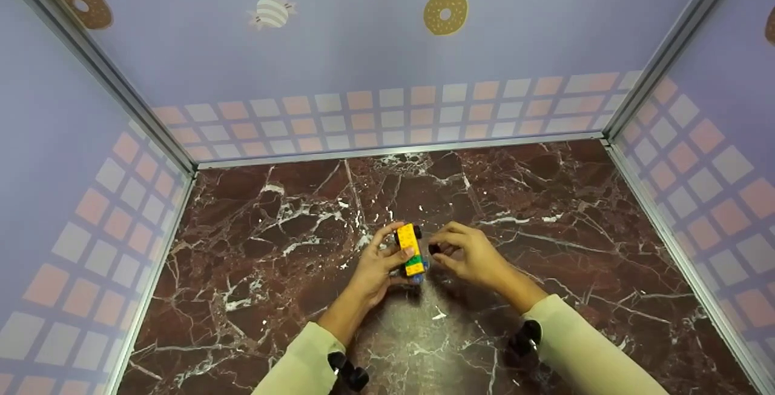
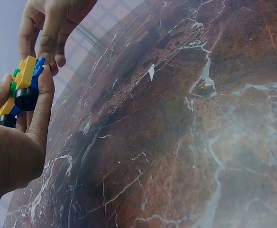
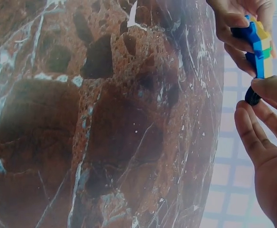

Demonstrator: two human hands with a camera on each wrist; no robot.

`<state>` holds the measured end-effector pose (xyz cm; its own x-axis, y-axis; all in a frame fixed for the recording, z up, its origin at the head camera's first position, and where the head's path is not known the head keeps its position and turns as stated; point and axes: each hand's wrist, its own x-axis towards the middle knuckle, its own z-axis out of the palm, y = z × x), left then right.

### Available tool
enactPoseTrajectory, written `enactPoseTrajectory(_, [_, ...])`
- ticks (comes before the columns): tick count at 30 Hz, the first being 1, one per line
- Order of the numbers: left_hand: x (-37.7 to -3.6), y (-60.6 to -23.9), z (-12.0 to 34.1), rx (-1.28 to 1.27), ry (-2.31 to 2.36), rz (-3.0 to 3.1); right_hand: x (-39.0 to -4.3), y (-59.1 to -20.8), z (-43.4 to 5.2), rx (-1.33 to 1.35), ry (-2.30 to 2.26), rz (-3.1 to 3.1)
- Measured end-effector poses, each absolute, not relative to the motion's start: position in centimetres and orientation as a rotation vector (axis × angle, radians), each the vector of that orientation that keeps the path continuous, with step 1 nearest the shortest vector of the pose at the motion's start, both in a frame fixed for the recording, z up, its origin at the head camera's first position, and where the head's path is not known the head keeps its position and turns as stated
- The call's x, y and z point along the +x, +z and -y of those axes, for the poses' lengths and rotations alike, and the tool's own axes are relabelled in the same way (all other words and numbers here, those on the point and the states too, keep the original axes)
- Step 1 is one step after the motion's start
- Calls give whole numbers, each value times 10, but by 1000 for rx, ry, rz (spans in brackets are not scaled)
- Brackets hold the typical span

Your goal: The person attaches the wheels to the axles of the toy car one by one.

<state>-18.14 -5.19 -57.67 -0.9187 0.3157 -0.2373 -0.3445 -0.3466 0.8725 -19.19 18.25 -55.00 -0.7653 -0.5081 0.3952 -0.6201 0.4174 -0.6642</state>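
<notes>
Gripped between the thumb and curled fingers of the left hand (image 1: pixel 376 266) is a small brick-built toy car (image 1: pixel 410 249), made of yellow, green and blue bricks with black wheels; it is held above the marble tabletop (image 1: pixel 545 213), near the middle of the scene and slightly toward the near edge. In the left wrist view the toy car (image 2: pixel 25 84) is seen pinched from both sides, with one black wheel showing just below the blue brick. A separate small black wheel (image 1: pixel 434 249) is pinched in the fingertips of the right hand (image 1: pixel 472 255), just to the right of the car and close beside it; whether wheel and car are touching cannot be told. In the right wrist view the black wheel (image 3: pixel 252 97) is held just below the blue end of the car (image 3: pixel 259 45), with the right fingers curled closely round it. Cream sleeves (image 1: pixel 581 346) are worn on both forearms. Purple walls with a chequered band (image 1: pixel 387 113) and doughnut prints (image 1: pixel 445 12) enclose the tabletop on the left, right and far sides.
</notes>
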Motion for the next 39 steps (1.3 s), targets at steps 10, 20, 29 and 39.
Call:
enactPoseTrajectory(10, [-181,-578,53,-38,2309,-1508,-190,-547,-177,1101,1375,2487])
enactPoseTrajectory(20, [-182,-578,53,-55,2341,-1499,-187,-540,-173,1135,1375,2497])
enactPoseTrajectory(29, [-182,-580,53,-52,2352,-1486,-185,-543,-175,1127,1365,2517])
enactPoseTrajectory(39, [-182,-579,53,-70,2355,-1485,-183,-544,-174,1133,1395,2529])
